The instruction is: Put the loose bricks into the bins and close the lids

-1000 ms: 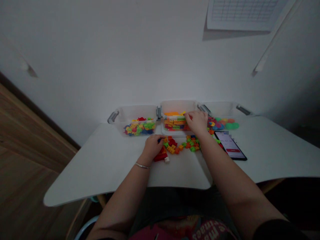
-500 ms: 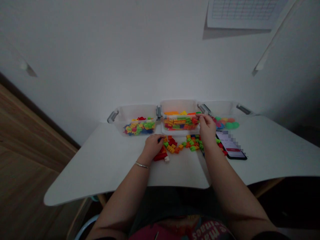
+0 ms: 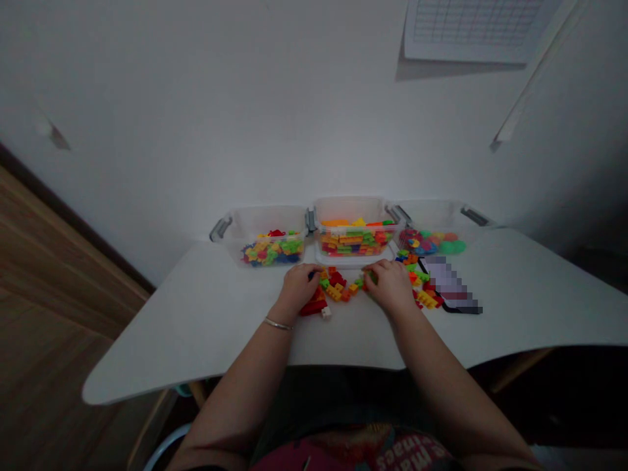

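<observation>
My left hand point(image 3: 298, 288) rests on the table with its fingers curled. A dark blue building brick point(image 3: 312, 276) shows between its thumb and fingertips. Under and beside that hand lie long red bricks point(image 3: 314, 305) and a small white brick point(image 3: 326, 313). To the right, my right hand point(image 3: 390, 285) is low over the loose bricks, thumb and fingers closed in around green bricks point(image 3: 371, 277); exactly what it grips is hidden. Between the hands lie several yellow, orange and red bricks point(image 3: 335, 288). More loose bricks point(image 3: 426, 296) lie right of my right hand.
Along the wall stand three clear bins: the left bin point(image 3: 267, 216) with colourful pieces, the middle bin point(image 3: 349, 204) with stacked bricks, and the right bin point(image 3: 432, 210) with round pieces. A phone point(image 3: 449, 288) lies on the right of the white table point(image 3: 196, 327).
My right hand has come down from the middle bin's right front rim, toward me and left, onto the loose bricks. My left hand has stayed in place.
</observation>
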`<state>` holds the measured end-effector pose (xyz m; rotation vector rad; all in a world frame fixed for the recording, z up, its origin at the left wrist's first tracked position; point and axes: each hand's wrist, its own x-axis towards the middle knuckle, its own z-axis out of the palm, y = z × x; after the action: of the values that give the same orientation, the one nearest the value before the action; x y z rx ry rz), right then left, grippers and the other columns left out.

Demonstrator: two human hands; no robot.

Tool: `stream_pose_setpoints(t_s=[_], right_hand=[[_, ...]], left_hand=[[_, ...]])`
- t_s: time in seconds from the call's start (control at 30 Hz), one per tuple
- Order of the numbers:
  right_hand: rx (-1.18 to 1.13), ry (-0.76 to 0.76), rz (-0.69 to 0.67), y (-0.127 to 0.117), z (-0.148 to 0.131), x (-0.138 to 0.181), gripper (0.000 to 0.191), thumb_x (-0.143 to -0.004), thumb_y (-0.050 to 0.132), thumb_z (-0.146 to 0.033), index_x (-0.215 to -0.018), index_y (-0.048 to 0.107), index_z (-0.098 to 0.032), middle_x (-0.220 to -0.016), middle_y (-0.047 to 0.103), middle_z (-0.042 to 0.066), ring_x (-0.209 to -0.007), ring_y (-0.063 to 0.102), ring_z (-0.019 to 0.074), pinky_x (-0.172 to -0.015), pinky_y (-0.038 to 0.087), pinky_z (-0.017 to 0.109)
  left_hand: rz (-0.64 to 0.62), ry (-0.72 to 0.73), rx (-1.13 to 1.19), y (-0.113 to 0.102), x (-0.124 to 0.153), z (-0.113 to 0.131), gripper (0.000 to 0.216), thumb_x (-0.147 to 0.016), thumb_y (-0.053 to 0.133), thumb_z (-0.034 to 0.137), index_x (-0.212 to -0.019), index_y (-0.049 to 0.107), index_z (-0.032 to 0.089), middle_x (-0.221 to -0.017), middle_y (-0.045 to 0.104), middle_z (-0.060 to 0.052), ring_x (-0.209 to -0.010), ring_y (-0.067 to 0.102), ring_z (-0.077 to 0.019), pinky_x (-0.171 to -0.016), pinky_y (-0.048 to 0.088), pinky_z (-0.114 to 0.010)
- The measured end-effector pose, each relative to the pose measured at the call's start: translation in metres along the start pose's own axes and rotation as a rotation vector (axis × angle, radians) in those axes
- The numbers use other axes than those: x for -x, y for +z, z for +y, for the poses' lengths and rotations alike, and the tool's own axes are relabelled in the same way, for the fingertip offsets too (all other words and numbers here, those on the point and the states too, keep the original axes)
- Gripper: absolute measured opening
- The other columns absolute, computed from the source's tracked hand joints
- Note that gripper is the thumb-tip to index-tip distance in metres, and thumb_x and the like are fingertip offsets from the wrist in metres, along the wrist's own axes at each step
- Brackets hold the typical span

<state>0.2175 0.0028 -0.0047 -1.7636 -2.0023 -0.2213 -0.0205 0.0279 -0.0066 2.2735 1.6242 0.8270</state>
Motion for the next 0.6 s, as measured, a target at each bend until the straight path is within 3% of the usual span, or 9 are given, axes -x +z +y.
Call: stream_pose_setpoints(t_s=[0.17,0.37,0.6], right_hand=[[-0.029,-0.139,-0.019,-0.001,-0.003,0.004,0.023,-0.081,0.057,-0.03,-0.096,0.073,-0.021,-0.097,0.069,0.007,-0.097,0.055,0.0266,-0.098,0.036,0.041],[-0.127,-0.273,-0.09,0.006,-0.001,0.005,0.037,-0.071,0.058,-0.017,-0.107,0.068,-0.02,-0.111,0.068,0.006,-0.11,0.054,0.0255,-0.114,0.022,0.045],[-0.199,-0.29,-0.092,0.015,0.001,0.002,0.037,-0.074,0.054,-0.012,-0.108,0.067,-0.018,-0.104,0.07,0.008,-0.104,0.058,0.0253,-0.108,0.034,0.046]], left_hand=[[0.003,0.0,0.0,-0.001,0.0,0.001,0.025,-0.086,0.052,0.019,-0.102,0.072,0.019,-0.107,0.073,-0.007,-0.102,0.064,-0.021,-0.097,0.046,-0.035],[0.01,0.009,-0.004,0.001,0.0,0.001,0.025,-0.086,0.052,0.018,-0.102,0.072,0.018,-0.106,0.073,-0.007,-0.1,0.065,-0.0212,-0.095,0.047,-0.035],[0.015,0.008,-0.002,0.003,0.001,0.002,0.025,-0.085,0.053,0.018,-0.101,0.072,0.019,-0.106,0.073,-0.007,-0.1,0.065,-0.0206,-0.096,0.047,-0.034]])
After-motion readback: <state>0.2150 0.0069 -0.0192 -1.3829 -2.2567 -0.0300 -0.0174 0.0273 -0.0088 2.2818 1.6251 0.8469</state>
